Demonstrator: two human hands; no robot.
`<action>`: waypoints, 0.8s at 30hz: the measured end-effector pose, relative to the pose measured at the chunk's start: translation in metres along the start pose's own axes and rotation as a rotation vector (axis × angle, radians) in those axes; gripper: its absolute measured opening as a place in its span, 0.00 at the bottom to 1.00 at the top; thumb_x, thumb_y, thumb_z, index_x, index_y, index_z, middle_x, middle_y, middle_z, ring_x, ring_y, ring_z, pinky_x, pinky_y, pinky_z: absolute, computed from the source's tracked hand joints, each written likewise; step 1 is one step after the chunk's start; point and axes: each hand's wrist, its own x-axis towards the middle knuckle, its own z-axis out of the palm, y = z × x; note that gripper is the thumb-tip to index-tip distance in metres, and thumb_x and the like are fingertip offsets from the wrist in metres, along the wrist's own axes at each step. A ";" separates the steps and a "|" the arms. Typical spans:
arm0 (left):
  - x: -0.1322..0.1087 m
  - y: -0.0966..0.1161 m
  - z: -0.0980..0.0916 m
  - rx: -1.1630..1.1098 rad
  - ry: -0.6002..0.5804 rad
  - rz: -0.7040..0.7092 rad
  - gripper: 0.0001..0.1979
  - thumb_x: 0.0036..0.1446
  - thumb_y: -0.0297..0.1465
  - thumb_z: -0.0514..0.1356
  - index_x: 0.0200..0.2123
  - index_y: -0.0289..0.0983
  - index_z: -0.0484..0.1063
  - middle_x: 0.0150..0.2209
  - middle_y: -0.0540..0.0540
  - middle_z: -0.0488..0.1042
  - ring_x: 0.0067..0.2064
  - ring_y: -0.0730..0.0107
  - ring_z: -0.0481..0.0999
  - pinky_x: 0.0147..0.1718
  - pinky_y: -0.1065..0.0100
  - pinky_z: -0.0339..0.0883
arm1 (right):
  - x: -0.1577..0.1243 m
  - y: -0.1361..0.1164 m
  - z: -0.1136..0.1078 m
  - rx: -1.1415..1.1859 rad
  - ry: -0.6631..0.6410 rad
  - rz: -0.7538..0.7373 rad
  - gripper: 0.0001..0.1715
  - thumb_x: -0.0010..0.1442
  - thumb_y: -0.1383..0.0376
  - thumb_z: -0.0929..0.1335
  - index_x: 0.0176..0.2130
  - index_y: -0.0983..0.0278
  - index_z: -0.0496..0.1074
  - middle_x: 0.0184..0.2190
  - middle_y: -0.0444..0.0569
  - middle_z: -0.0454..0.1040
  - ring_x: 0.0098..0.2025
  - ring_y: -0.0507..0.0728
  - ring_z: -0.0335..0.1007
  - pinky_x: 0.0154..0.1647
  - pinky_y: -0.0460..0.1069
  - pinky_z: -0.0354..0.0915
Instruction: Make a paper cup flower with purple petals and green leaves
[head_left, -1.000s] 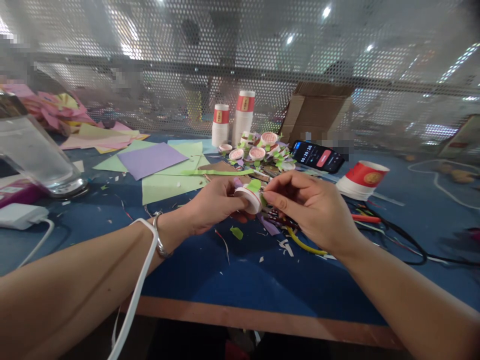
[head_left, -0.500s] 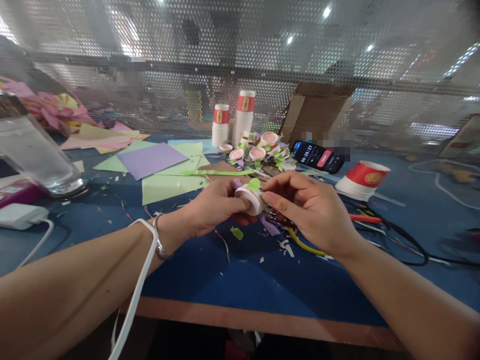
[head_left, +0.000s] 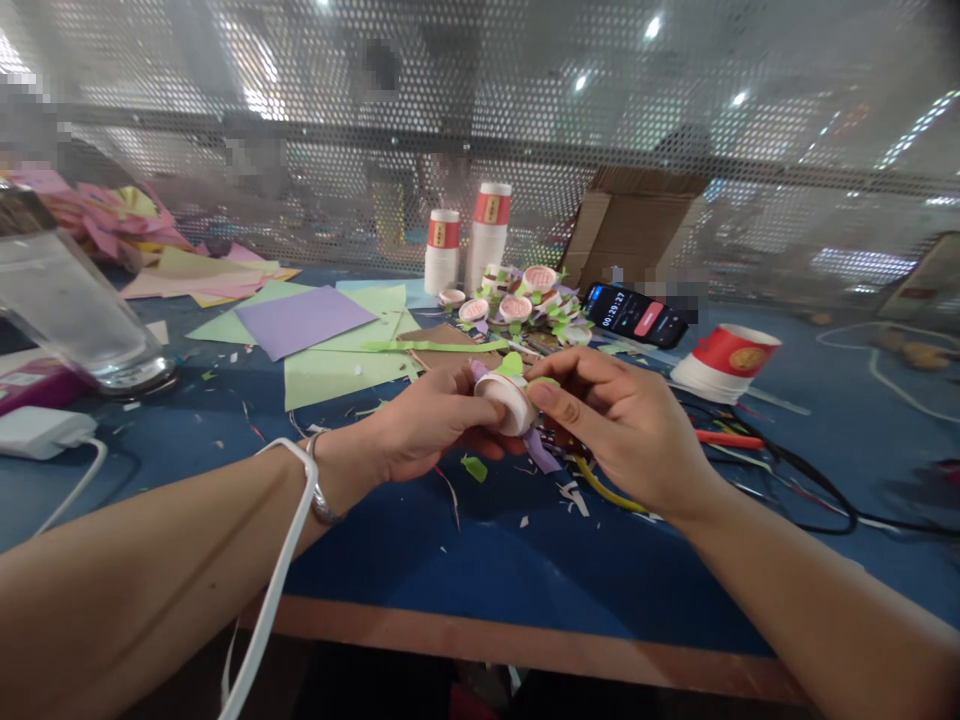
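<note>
My left hand (head_left: 431, 420) is closed around a small white round paper-cup base (head_left: 504, 408), its thumb on the hollow side. Green paper pieces (head_left: 512, 364) and a bit of purple paper stick out from the rim. At the right side of the rim, the thumb and forefinger of my right hand (head_left: 634, 430) pinch a small green paper piece (head_left: 547, 382). Behind my hands lies a pile of similar cup bases (head_left: 516, 308) decorated with green and purple paper. A light green paper strip (head_left: 435, 346) rests on brown cardboard just beyond my left hand.
Stacked paper cups (head_left: 491, 235) stand at the back, and another stack (head_left: 727, 362) leans at right. Near them is a phone (head_left: 636, 315) showing a timer. Coloured sheets (head_left: 304, 320) and a clear water container (head_left: 82, 310) are at left. Cables (head_left: 817, 490) and paper scraps lie about.
The cup base has tipped slightly in my left hand and shifted a little right, so more of its hollow side shows. My right hand stays at its rim.
</note>
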 end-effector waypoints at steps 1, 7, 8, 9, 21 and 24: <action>0.000 0.000 0.000 -0.004 -0.002 -0.004 0.06 0.48 0.18 0.62 0.30 0.31 0.75 0.27 0.47 0.78 0.26 0.71 0.81 0.21 0.76 0.69 | 0.000 0.000 0.000 0.000 0.000 -0.001 0.20 0.62 0.47 0.75 0.39 0.60 0.76 0.23 0.40 0.72 0.20 0.48 0.61 0.18 0.46 0.54; -0.001 0.000 0.001 -0.014 -0.015 -0.001 0.06 0.48 0.19 0.62 0.32 0.31 0.75 0.26 0.47 0.77 0.26 0.71 0.81 0.21 0.76 0.68 | 0.001 0.000 0.001 0.006 0.005 -0.021 0.25 0.62 0.42 0.73 0.37 0.61 0.76 0.21 0.38 0.67 0.19 0.47 0.53 0.17 0.47 0.46; -0.001 0.000 0.000 -0.015 -0.017 0.004 0.07 0.47 0.20 0.62 0.32 0.31 0.75 0.26 0.47 0.77 0.26 0.71 0.81 0.21 0.76 0.67 | 0.001 0.001 0.002 0.012 0.003 -0.023 0.25 0.62 0.43 0.73 0.37 0.61 0.75 0.21 0.38 0.65 0.19 0.47 0.52 0.17 0.47 0.45; -0.001 0.000 0.000 -0.015 -0.017 0.007 0.07 0.47 0.20 0.63 0.33 0.31 0.75 0.26 0.47 0.78 0.26 0.70 0.81 0.20 0.75 0.67 | 0.001 0.001 0.002 0.021 -0.001 -0.024 0.24 0.62 0.43 0.73 0.37 0.61 0.75 0.20 0.37 0.64 0.19 0.47 0.51 0.17 0.47 0.44; 0.002 -0.003 -0.003 0.273 0.008 0.144 0.07 0.45 0.24 0.60 0.31 0.35 0.72 0.27 0.46 0.77 0.28 0.70 0.78 0.22 0.73 0.69 | 0.001 0.001 0.000 0.034 -0.019 -0.023 0.19 0.67 0.48 0.72 0.37 0.62 0.76 0.19 0.37 0.62 0.20 0.48 0.53 0.19 0.47 0.49; 0.003 -0.005 -0.005 0.379 0.002 0.168 0.06 0.47 0.26 0.60 0.32 0.35 0.72 0.27 0.46 0.78 0.27 0.70 0.78 0.25 0.70 0.73 | 0.001 0.003 0.001 0.054 -0.054 0.003 0.21 0.65 0.46 0.72 0.37 0.62 0.76 0.21 0.38 0.66 0.20 0.48 0.54 0.18 0.47 0.49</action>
